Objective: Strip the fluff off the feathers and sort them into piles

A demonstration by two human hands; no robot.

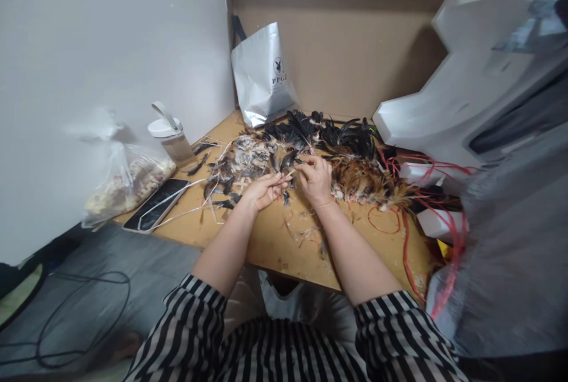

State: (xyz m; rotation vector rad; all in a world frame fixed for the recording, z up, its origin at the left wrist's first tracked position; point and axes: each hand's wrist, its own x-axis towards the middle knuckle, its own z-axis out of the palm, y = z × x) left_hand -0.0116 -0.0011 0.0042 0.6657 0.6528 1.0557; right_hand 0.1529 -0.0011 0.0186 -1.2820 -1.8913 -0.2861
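A wide heap of feathers (328, 145), black, brown and grey-white, covers the back half of a small wooden table (275, 240). My left hand (265, 190) sits at the heap's front edge, fingers pinched on a small dark feather (287, 176). My right hand (316, 178) is just beside it, fingers curled on the same bunch of feathers, the fingertips of both hands almost touching. Loose bits of feather lie on the wood in front of my wrists.
A phone (156, 204), a clear bag of scraps (126, 184) and a lidded water bottle (174, 139) sit at the table's left. A silver PPGZ bag (262, 74) leans at the back. Red strings (412, 216) trail right, near white machinery (479, 74). A cable lies on the floor.
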